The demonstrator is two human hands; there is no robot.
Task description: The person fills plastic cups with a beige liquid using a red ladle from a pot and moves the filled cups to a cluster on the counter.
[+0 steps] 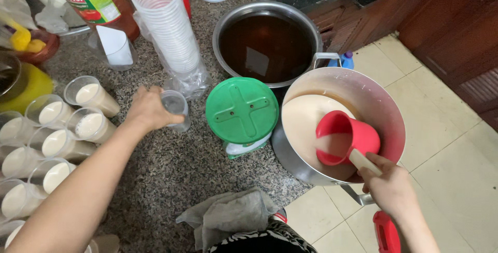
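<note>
Your right hand [390, 184] grips the red scoop [346, 138] by its pale handle, dipped in the tilted pot [386, 108] of milky liquid, well right of the empty cup [175, 108] your left hand [149, 110] clasps upright on the counter [171, 170].

Left arm extends forward from lower left, forearm bare, wrist straight; left hand [148, 108] palm down, fingers curled in a grasp, thumb tucked beneath; right arm enters from lower right, wrist bent slightly inward; right hand [390, 184] closed in a fist-like grip, knuckles up, thumb hidden.
</note>
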